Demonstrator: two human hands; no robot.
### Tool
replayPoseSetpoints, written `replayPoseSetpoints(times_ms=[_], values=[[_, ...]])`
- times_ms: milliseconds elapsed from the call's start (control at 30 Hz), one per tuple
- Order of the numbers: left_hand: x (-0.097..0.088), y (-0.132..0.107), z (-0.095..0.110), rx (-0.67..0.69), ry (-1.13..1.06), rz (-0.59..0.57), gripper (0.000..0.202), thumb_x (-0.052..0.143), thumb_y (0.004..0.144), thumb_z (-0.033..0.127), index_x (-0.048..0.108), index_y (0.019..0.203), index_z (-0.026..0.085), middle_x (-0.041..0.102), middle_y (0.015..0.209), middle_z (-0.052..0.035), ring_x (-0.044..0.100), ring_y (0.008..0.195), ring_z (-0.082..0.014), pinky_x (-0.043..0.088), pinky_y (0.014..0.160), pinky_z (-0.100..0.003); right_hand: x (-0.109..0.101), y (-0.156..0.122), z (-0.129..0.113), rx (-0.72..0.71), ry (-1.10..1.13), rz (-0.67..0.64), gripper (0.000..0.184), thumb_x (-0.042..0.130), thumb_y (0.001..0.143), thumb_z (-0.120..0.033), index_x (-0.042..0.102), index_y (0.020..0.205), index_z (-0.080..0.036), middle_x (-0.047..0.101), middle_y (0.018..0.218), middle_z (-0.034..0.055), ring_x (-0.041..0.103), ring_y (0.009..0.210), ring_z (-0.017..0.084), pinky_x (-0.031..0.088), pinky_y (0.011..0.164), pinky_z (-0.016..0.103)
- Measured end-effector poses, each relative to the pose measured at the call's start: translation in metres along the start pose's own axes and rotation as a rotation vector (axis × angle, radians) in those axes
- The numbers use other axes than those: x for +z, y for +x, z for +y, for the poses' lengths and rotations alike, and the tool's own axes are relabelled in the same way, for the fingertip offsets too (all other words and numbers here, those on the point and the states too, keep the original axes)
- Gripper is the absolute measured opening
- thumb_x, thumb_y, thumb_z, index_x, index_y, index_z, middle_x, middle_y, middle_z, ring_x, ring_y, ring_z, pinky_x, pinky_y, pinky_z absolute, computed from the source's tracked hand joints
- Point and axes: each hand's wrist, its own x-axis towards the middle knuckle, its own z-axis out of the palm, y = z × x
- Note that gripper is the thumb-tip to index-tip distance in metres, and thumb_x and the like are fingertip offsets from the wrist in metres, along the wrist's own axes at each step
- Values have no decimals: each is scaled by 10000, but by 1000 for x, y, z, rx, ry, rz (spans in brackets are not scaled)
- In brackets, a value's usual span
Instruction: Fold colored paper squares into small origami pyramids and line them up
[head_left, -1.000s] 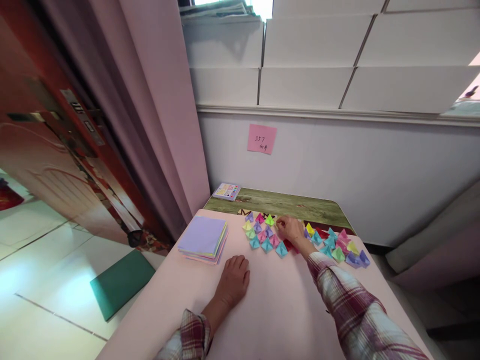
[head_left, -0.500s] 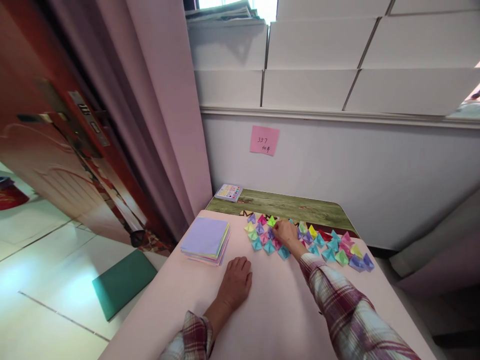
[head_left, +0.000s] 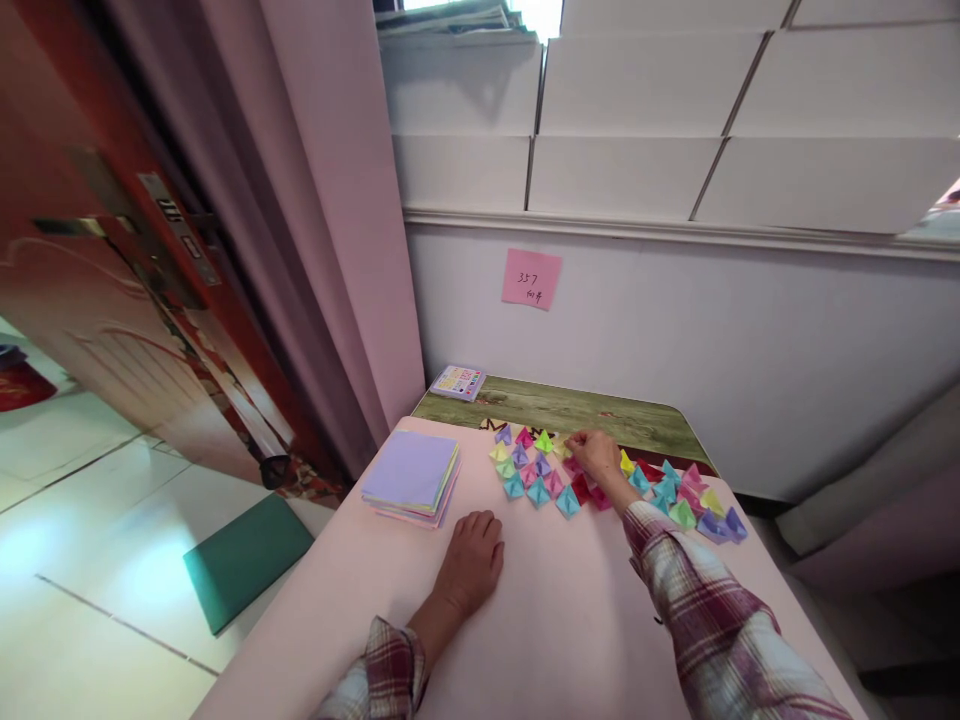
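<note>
My left hand (head_left: 471,560) lies palm down on the pink tabletop, its fingers stretched out and holding nothing. Just beyond it to the left is a stack of square coloured paper (head_left: 411,470) with a lilac sheet on top. My right hand (head_left: 598,455) reaches over rows of small folded paper pieces in many colours. Its thumb and forefinger are pinched at a pale yellow folded paper piece (head_left: 560,448) in the back row. Blue folded pieces (head_left: 538,491) stand in the front row. More folded pieces (head_left: 684,514) are grouped on the right, and my right hand and wrist hide some.
A small printed pack (head_left: 457,382) lies on the green wood-grained strip (head_left: 585,404) at the back. A pink note (head_left: 531,279) is stuck to the wall. To the left are a curtain (head_left: 330,200), a door (head_left: 97,250) and a green flat board (head_left: 247,560) on the floor.
My right hand has shifted right along the back row, from beside the bright green piece to the pale yellow one. My left hand stays in place.
</note>
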Motion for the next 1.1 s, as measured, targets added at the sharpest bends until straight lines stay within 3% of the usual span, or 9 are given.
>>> replayPoseSetpoints(times_ms=[233,467,867,1100], values=[[1,-1,-1,6,-6,17,182,479,836,137,528,999,202,551,1054,-79,494,992,-244,403,907,-427,21,-14,-26,-95,-48,-58,188,626,773,-366,778,845,-281,760,876,54,692,852,209,459,700,242],[0,-1,-1,2,-10,12,176,471,830,126,523,978,207,551,1047,-74,493,982,-241,402,901,-428,29,-17,-39,-120,-109,-68,226,603,781,-316,775,876,-205,751,903,115,691,899,243,467,740,277],[-1,0,0,1,-22,5,179,472,842,133,524,999,201,552,1051,-78,485,1004,-243,400,907,-426,21,-20,-13,-28,-101,-26,254,545,810,-319,771,908,-259,753,871,89,695,879,229,466,718,279],[0,0,1,-3,-5,-4,172,471,845,132,522,996,195,548,1058,-79,480,1007,-244,395,917,-429,24,-15,-17,23,-89,-11,266,543,827,-341,768,927,-242,745,883,116,697,876,246,477,722,304]])
